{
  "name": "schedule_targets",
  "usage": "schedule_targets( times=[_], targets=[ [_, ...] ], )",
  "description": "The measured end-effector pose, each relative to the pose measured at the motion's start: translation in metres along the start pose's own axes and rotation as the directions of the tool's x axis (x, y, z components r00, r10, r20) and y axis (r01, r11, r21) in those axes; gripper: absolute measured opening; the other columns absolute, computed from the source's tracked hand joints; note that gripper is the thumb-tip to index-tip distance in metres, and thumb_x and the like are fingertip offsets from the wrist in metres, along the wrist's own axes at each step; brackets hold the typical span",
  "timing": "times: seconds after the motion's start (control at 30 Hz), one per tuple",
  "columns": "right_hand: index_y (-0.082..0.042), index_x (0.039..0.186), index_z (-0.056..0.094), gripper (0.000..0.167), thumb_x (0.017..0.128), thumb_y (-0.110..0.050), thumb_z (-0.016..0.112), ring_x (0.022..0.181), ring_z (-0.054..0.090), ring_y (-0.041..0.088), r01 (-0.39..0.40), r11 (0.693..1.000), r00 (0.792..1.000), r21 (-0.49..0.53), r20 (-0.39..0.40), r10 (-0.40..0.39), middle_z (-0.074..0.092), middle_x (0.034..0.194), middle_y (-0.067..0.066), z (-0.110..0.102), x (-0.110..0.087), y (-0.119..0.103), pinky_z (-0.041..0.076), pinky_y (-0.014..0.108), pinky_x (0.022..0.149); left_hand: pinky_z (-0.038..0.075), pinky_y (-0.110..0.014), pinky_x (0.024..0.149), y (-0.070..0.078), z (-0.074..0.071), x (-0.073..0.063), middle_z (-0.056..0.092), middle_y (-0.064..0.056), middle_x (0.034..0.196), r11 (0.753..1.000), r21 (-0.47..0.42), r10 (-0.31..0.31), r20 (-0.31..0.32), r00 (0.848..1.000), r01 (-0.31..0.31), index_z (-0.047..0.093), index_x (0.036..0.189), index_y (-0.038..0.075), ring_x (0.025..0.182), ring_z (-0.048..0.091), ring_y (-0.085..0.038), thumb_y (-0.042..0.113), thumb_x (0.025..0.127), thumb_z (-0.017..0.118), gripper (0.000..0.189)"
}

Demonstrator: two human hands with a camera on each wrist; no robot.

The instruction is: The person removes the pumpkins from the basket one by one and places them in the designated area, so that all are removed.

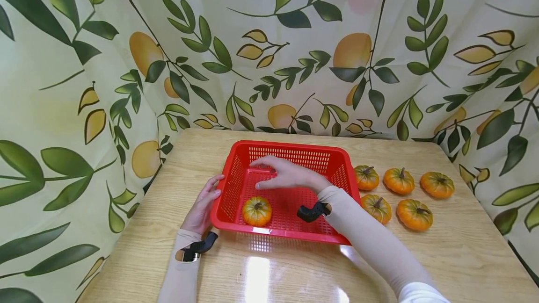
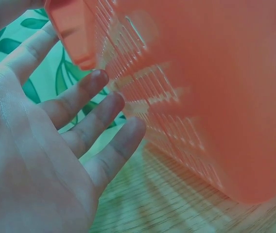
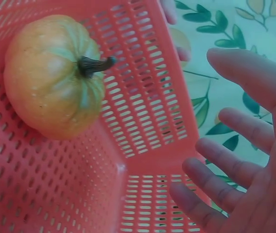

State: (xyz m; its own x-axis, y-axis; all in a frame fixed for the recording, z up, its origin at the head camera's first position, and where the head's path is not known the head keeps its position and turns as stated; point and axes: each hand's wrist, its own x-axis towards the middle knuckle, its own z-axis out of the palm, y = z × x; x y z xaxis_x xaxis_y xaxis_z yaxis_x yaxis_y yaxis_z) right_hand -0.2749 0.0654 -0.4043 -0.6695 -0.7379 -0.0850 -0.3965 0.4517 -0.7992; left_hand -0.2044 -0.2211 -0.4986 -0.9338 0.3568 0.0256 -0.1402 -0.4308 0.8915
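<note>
A red plastic basket (image 1: 290, 236) with slotted walls stands on the table. Inside it, near the front left corner, sits one small orange pumpkin (image 1: 257, 211) with a dark stem, also visible as a pumpkin (image 3: 55, 77) in the right wrist view. My left hand (image 1: 201, 209) rests against the basket's left rim. In the left wrist view, several fingers (image 2: 116, 143) of it are spread outside the slotted wall. Over the basket's interior hovers my right hand (image 1: 286, 174), holding nothing. Its fingers and thumb (image 3: 247, 70) are apart, with the pumpkin lying off to one side.
Several orange pumpkins (image 1: 414, 215) sit on the wooden table (image 1: 467, 251) to the right of the basket, two of them close to its right wall. A leaf-patterned curtain (image 1: 252, 60) hangs behind the table and along its sides.
</note>
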Motion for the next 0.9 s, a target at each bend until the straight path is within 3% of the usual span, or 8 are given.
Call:
schedule_targets(
  times=[0.33,0.5,0.63,0.9],
  targets=[
    [-0.021,0.146,0.051,0.062,0.091,-0.036,0.074,0.142,0.044,0.032,0.045,0.997,0.996,-0.069,0.078,-0.039,0.048,0.152,0.005,0.010,0.002,0.004,0.041,0.055,0.115,0.058,-0.033,0.095,-0.001,-0.003,0.000,0.056,0.000,0.132,1.000,-0.008,0.022,0.034,0.999,-0.022,0.048,0.139,0.028,0.112,0.064,-0.016,0.013,0.105,0.044,0.037],
    [-0.021,0.146,0.051,0.061,0.090,-0.034,0.074,0.141,0.044,0.033,0.031,0.998,0.994,-0.060,0.105,-0.025,0.047,0.153,0.004,0.014,0.004,0.005,0.042,0.055,0.114,0.058,-0.034,0.095,-0.001,-0.003,0.000,0.053,-0.001,0.134,1.000,0.003,0.006,0.015,1.000,-0.006,0.047,0.140,0.029,0.113,0.063,-0.016,0.015,0.105,0.046,0.038],
    [-0.016,0.145,0.052,0.062,0.091,-0.035,0.074,0.139,0.046,0.035,0.056,0.993,0.990,-0.102,0.134,-0.042,0.049,0.151,0.010,0.019,0.005,0.006,0.043,0.057,0.113,0.058,-0.035,0.096,-0.001,-0.002,0.000,0.052,-0.001,0.135,1.000,0.011,-0.007,0.002,1.000,0.007,0.046,0.140,0.029,0.114,0.063,-0.016,0.016,0.105,0.046,0.038],
    [-0.020,0.146,0.052,0.062,0.091,-0.042,0.073,0.139,0.046,0.025,0.040,0.982,0.988,-0.183,0.153,-0.012,0.049,0.151,0.001,0.025,0.007,0.006,0.044,0.048,0.114,0.058,-0.035,0.096,0.000,-0.001,0.000,0.051,-0.001,0.137,1.000,0.005,-0.014,-0.004,1.000,0.014,0.046,0.140,0.030,0.115,0.063,-0.016,0.015,0.105,0.045,0.038]
  ],
)
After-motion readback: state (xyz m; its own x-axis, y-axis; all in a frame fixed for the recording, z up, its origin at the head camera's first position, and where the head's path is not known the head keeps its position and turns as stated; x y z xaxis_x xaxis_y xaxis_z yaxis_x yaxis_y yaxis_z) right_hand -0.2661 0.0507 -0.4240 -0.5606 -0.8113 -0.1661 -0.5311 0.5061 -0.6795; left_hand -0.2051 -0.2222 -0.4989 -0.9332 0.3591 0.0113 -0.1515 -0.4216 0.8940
